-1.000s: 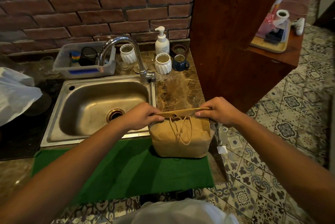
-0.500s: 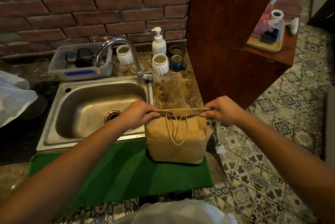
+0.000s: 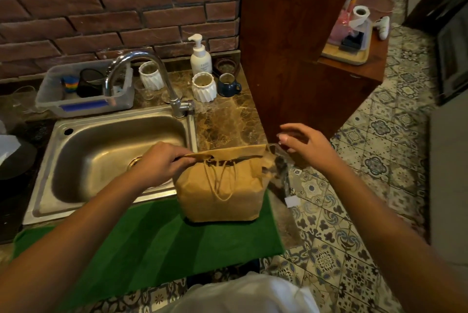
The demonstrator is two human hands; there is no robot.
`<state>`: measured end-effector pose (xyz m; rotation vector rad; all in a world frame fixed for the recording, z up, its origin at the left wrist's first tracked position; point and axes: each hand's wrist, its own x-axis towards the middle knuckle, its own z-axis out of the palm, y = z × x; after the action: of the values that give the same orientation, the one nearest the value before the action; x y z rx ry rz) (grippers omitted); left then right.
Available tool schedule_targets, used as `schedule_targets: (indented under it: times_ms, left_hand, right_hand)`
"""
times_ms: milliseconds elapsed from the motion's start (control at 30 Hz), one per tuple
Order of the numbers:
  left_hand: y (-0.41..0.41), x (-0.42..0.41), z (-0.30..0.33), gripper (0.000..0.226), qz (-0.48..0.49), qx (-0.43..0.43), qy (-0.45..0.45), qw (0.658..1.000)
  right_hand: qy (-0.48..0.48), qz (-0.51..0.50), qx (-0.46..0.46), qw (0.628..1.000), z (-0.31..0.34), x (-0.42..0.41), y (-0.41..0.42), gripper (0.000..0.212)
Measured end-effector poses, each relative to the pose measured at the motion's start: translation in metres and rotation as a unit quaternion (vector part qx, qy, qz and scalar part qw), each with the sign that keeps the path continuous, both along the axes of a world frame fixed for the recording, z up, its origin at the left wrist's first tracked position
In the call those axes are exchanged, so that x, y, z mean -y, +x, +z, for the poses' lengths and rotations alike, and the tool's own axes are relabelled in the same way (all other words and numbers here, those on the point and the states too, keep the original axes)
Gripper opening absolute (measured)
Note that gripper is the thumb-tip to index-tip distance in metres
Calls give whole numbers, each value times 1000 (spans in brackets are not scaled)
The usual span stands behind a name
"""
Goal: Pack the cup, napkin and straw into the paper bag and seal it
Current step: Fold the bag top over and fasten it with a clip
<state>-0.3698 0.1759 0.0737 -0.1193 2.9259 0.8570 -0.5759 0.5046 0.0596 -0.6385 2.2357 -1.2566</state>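
Pinching the paper bag [image 3: 220, 186] fold, the left hand [image 3: 162, 163] is holding alone; the right hand [image 3: 307, 146] is hovering spread, risking the fold springing open.

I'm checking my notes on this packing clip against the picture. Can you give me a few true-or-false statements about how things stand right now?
1. The left hand pinches the folded top of the paper bag. True.
2. The right hand grips the bag's top too. False: it is open, just off the bag's right end.
3. The bag stands on the green mat. True.
4. The bag sits inside the sink. False: it stands in front of the sink's right corner.
5. The soap bottle lies on its side. False: it stands upright by the brick wall.
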Motion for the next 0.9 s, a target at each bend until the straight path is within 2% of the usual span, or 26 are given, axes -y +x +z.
schedule_targets:
  times_ms: [33,100,200,333,400,533,633,700,800,900]
  left_hand:
    - [3,3,-1,42,4,-2,-2,1000]
    - [7,6,-1,27,8,-7,1,1000]
    - [9,4,-1,28,12,-13,7,1000]
    - [6,3,-4,34,4,-3,6,1000]
    - [4,2,-6,40,4,5,5,1000]
    - [2,6,-7,55,9,22,4,1000]
    - [2,7,-9,58,18,27,-3,999]
    - [2,5,-8,53,25,26,0,999]
    - [2,4,-8,34,26,21,5,999]
    - [3,5,-6,29,22,22,5,999]
  right_hand:
    - [6,-68,2,998,-16,-13,-3,38]
    - [98,-136,7,986,-53,-39,-3,34]
    - [218,-128,73,965,-111,-67,14,41]
    - [240,-134,179,945,-153,-80,42,42]
    - [238,-140,196,941,-162,-83,48,40]
    - [246,-149,171,942,-174,-84,44,27]
    - [244,-150,142,947,-169,-83,41,19]
    - [246,-136,131,951,-166,-82,40,20]
    - [256,-123,124,951,-166,-80,36,17]
    - [291,-90,81,949,-162,-75,36,16]
